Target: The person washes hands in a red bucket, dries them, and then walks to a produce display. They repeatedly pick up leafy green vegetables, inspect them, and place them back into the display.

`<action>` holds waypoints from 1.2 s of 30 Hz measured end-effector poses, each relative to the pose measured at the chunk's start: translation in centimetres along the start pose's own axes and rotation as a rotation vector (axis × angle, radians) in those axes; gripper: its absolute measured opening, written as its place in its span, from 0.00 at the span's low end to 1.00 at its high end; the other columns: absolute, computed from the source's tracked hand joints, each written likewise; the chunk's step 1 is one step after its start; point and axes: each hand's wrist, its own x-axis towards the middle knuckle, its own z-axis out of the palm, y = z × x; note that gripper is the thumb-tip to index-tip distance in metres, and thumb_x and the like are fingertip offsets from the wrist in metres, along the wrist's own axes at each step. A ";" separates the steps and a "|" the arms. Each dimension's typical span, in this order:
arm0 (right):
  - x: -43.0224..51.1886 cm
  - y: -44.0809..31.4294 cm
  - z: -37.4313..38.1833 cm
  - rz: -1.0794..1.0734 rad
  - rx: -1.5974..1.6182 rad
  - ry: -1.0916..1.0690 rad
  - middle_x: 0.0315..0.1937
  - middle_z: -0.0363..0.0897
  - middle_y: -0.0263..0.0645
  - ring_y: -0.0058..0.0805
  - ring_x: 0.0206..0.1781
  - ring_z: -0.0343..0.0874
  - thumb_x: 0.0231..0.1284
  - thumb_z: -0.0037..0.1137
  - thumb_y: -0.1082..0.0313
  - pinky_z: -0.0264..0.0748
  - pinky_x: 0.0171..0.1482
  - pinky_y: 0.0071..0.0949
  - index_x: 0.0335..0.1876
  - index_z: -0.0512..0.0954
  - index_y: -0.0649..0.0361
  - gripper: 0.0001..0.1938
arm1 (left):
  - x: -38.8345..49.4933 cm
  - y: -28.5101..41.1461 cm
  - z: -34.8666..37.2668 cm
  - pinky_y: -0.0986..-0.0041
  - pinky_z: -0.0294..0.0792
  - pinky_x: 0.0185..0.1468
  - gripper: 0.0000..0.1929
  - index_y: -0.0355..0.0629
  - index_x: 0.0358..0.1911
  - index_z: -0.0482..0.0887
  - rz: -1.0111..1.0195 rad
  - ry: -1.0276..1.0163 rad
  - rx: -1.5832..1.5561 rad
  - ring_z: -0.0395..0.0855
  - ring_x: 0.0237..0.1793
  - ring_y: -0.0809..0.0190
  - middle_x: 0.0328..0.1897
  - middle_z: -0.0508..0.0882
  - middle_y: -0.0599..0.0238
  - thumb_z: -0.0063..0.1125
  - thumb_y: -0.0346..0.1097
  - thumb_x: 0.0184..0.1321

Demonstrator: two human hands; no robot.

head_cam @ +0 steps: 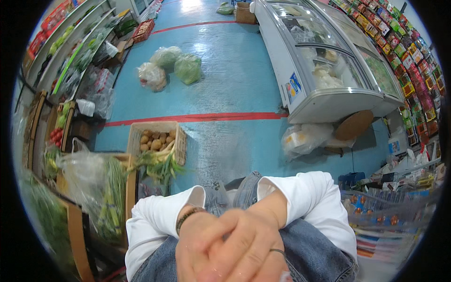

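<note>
My left hand, with a dark beaded bracelet at its wrist, is clasped with my right hand above my lap. The right hand lies across the left and wears a thin dark ring. I see no object between them, though the palms and part of the left fingers are hidden. A small white patch shows at the right hand's lower edge; what it is cannot be made out. Under the hands are blue denim clothes, and white sleeves cover both forearms.
A crate of potatoes and leeks stands ahead left. Vegetable shelves line the left side. Filled plastic bags lie on the blue floor. A glass-topped freezer and packet racks are right.
</note>
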 end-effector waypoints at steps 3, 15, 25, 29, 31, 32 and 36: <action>3.4 4.9 -9.0 0.292 -0.039 0.248 0.59 0.69 0.43 0.34 0.63 0.68 0.66 0.49 0.62 0.67 0.61 0.36 0.65 0.62 0.64 0.25 | 1.7 -5.5 -10.0 0.57 0.53 0.67 0.33 0.39 0.61 0.68 -0.205 0.035 0.388 0.63 0.66 0.44 0.66 0.67 0.46 0.37 0.60 0.66; 19.8 23.2 -46.6 0.399 1.145 0.226 0.61 0.69 0.48 0.39 0.63 0.69 0.68 0.40 0.67 0.63 0.64 0.38 0.63 0.64 0.68 0.21 | 3.1 -29.2 -40.3 0.56 0.62 0.63 0.31 0.33 0.61 0.66 -0.295 0.941 0.712 0.71 0.61 0.47 0.60 0.73 0.43 0.38 0.56 0.68; 37.0 40.8 -63.1 -0.267 1.391 -0.414 0.58 0.68 0.64 0.59 0.63 0.67 0.70 0.43 0.60 0.63 0.64 0.49 0.56 0.68 0.81 0.24 | 2.3 -49.0 -61.6 0.61 0.70 0.53 0.22 0.34 0.59 0.66 -0.614 1.137 0.507 0.80 0.43 0.55 0.48 0.80 0.47 0.34 0.45 0.72; 45.4 49.9 -70.6 -0.362 1.395 -0.363 0.55 0.71 0.63 0.58 0.60 0.70 0.70 0.42 0.66 0.67 0.60 0.49 0.53 0.71 0.80 0.19 | 5.9 -57.6 -74.8 0.61 0.70 0.53 0.21 0.34 0.59 0.67 -0.589 1.102 0.418 0.80 0.43 0.55 0.47 0.80 0.47 0.34 0.44 0.72; 49.4 52.2 -72.7 -0.478 1.484 -0.104 0.52 0.73 0.63 0.57 0.57 0.72 0.70 0.42 0.66 0.69 0.58 0.50 0.50 0.72 0.80 0.19 | 9.2 -61.5 -82.0 0.61 0.70 0.53 0.21 0.35 0.59 0.67 -0.577 1.009 0.390 0.80 0.43 0.56 0.47 0.81 0.48 0.35 0.44 0.72; 51.8 53.0 -72.5 -0.640 1.546 0.084 0.51 0.73 0.63 0.56 0.57 0.73 0.70 0.43 0.66 0.70 0.57 0.49 0.49 0.73 0.79 0.18 | 10.8 -63.4 -85.2 0.62 0.70 0.53 0.21 0.35 0.59 0.68 -0.583 0.952 0.388 0.80 0.43 0.56 0.47 0.81 0.48 0.35 0.44 0.72; 55.6 59.6 -86.6 -0.629 1.069 0.072 0.47 0.77 0.52 0.45 0.48 0.78 0.67 0.45 0.65 0.74 0.51 0.44 0.47 0.78 0.66 0.13 | 15.8 -70.9 -96.9 0.64 0.69 0.53 0.21 0.36 0.59 0.68 -0.580 0.810 0.349 0.80 0.44 0.57 0.48 0.81 0.51 0.38 0.44 0.71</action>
